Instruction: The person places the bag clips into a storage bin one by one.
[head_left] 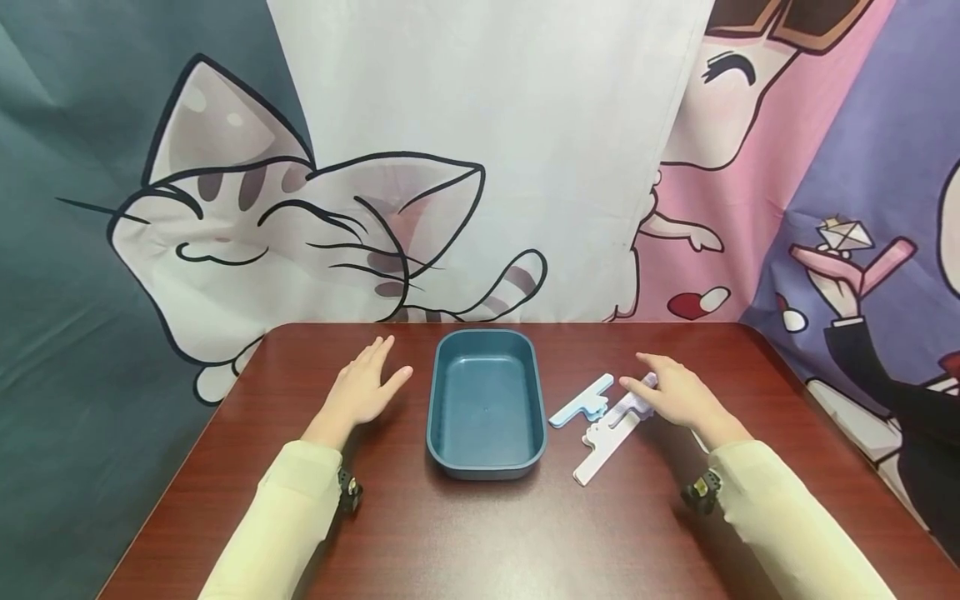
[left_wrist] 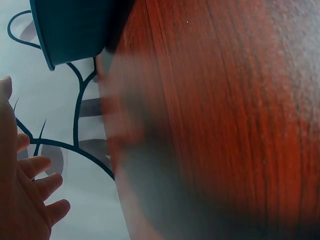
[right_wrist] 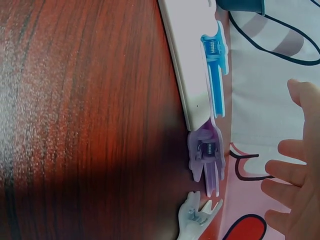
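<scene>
My left hand (head_left: 360, 390) hovers over the table left of a dark teal plastic bin (head_left: 486, 408), fingers spread and holding nothing. To the bin's right lie several sealing clips: a light blue clip (head_left: 581, 404), a purple clip (head_left: 630, 408) and a white clip (head_left: 606, 450). My right hand (head_left: 682, 396) is above the far end of the purple clip with relaxed fingers, apart from it in the right wrist view. There, the purple clip (right_wrist: 207, 150) shows its spring, and a second whitish clip (right_wrist: 195, 217) lies nearer the wrist, mostly hidden by the arm in the head view.
The reddish-brown wooden table (head_left: 480, 542) ends at a far edge just behind the bin. Beyond it hangs a cartoon-printed cloth (head_left: 495, 100). A small dark device is strapped to each wrist over the pale sleeves (head_left: 288, 500).
</scene>
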